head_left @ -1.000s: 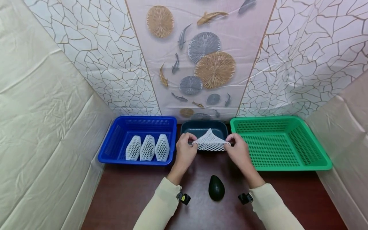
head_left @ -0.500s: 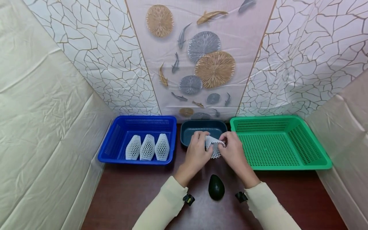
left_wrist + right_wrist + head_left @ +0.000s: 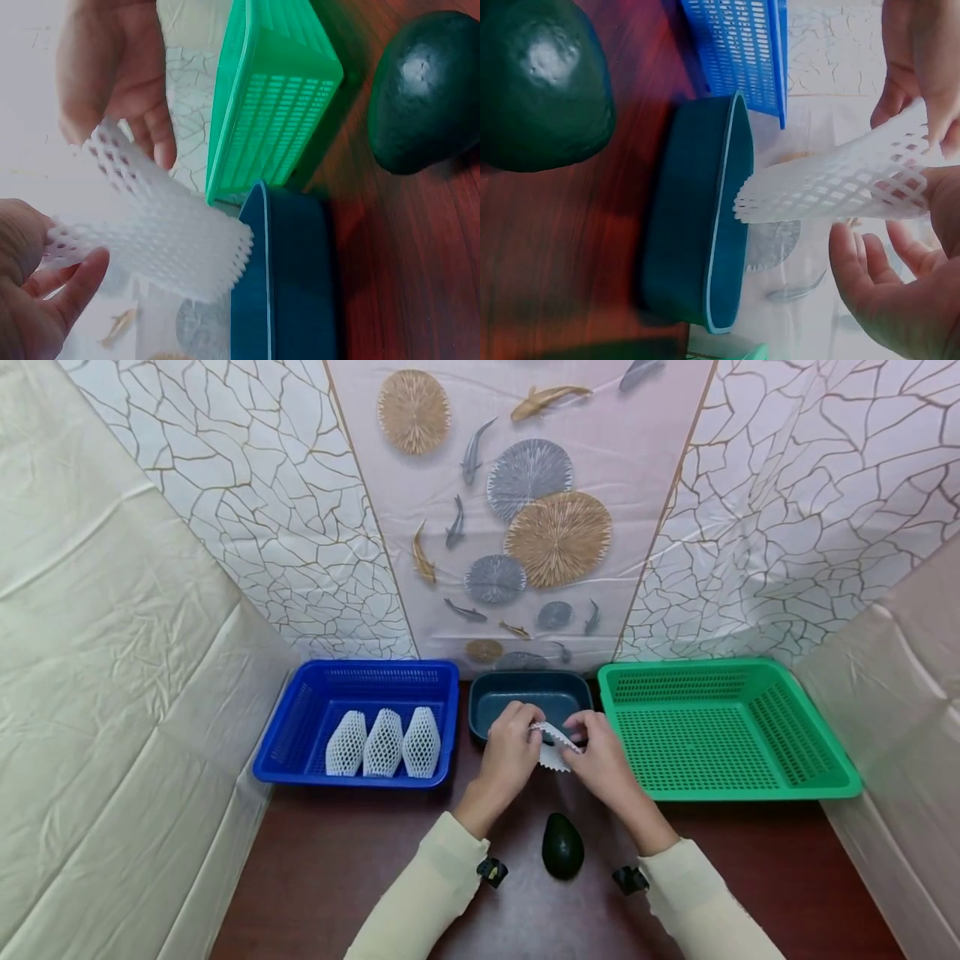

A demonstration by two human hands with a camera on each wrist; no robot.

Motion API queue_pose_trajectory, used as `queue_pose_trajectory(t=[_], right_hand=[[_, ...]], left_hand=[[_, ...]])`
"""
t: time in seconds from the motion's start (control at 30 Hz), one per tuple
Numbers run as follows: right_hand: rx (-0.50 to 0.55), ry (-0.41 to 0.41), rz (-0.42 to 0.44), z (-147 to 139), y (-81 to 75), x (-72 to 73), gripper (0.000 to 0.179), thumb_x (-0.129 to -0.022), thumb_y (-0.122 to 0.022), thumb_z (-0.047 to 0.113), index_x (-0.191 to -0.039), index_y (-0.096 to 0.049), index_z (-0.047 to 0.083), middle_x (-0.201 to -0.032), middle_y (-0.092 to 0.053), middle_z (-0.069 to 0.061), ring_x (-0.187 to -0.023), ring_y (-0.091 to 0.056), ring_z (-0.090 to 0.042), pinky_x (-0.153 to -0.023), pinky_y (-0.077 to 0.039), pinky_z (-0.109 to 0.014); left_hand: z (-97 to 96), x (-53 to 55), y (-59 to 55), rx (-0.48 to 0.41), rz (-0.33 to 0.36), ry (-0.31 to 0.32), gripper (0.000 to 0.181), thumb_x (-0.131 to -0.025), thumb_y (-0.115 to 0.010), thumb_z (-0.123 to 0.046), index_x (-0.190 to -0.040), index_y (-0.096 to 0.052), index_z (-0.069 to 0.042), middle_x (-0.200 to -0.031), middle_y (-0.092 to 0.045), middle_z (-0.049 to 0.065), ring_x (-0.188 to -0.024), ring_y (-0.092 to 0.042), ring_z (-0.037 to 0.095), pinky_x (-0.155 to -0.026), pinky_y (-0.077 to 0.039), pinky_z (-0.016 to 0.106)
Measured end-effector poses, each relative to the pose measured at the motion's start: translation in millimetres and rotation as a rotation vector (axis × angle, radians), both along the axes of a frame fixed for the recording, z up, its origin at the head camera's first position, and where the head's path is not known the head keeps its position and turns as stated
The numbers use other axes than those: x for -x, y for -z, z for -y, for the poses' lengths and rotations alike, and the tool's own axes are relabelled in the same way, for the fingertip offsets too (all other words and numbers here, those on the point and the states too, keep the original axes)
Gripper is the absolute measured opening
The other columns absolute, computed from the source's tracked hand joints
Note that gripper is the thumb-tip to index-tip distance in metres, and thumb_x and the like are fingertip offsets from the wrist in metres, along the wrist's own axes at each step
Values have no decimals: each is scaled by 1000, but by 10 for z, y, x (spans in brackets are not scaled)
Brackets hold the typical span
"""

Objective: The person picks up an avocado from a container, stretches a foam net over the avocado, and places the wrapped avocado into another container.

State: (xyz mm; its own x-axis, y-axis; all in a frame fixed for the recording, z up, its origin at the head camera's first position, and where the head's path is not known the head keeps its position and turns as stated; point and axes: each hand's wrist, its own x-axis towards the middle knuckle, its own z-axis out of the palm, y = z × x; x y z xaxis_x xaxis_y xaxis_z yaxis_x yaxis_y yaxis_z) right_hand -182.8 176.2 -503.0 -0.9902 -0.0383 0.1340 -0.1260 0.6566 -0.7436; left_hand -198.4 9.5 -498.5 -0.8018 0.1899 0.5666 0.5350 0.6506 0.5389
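Note:
Between my hands is a white foam net sleeve [image 3: 553,758], open at its upper edge and hanging over the front of the small dark-blue tray [image 3: 486,693]. My left hand [image 3: 510,760] pinches one side of that edge; the left wrist view shows thumb and finger on the mesh [image 3: 180,247]. On the opposite side my right hand [image 3: 600,756] holds the edge at its thumb, while its other fingers [image 3: 855,266] stand away from the mesh in the right wrist view. A dark green avocado [image 3: 562,846] lies on the table, nearer than both hands and touched by neither.
At the left stands a blue basket [image 3: 352,782] with three avocado-sized foam net sleeves [image 3: 384,745] in a row. A green basket [image 3: 750,795] stands at the right. Patterned cloth [image 3: 525,635] hangs behind them, and the brown table [image 3: 337,860] extends in front.
Both hands have come closer together from a wide hold. The sleeve, stretched flat before, is now narrower with its opening turned upward. The avocado stays in place.

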Motion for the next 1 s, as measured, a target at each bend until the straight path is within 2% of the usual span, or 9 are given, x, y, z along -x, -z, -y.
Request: queue_pose_trajectory(t=[0.13,0.33,0.57,1.0], right_hand=[[76,27,60,-92,33,21,27,-90,-71,4,-115,-61,3,-119,-61,-19,-104,-65,-33,-84,-55,-42],[150,42,107,-216,65,20,23,-91,-72,9,-111,-63,6,-110,-70,-16,-99,-67,-29,-75,-55,-32],[127,70,85,-290,89,31,19,-91,-72,12,-108,-65,7,-103,-70,-14,-90,-62,-25,-69,-52,-26],[74,99,59,-311,58,19,16,-93,-71,11,-107,-65,7,-103,-71,-14,-93,-64,-26,-76,-54,-33]], left_hand=[[88,31,25,-39,-2,-25,15,-89,-67,6,-93,-73,-7,-95,-68,5,-88,-68,17,-79,-59,30],[216,24,59,-94,60,-39,7,-93,-71,-1,-96,-74,-7,-97,-69,6,-89,-68,17,-81,-60,28],[313,16,113,-133,90,-56,5,-93,-73,-3,-95,-74,-7,-96,-70,6,-88,-69,17,-80,-61,29],[359,-16,196,-134,133,-53,8,-90,-72,1,-92,-74,-7,-92,-67,6,-84,-66,17,-75,-59,30]])
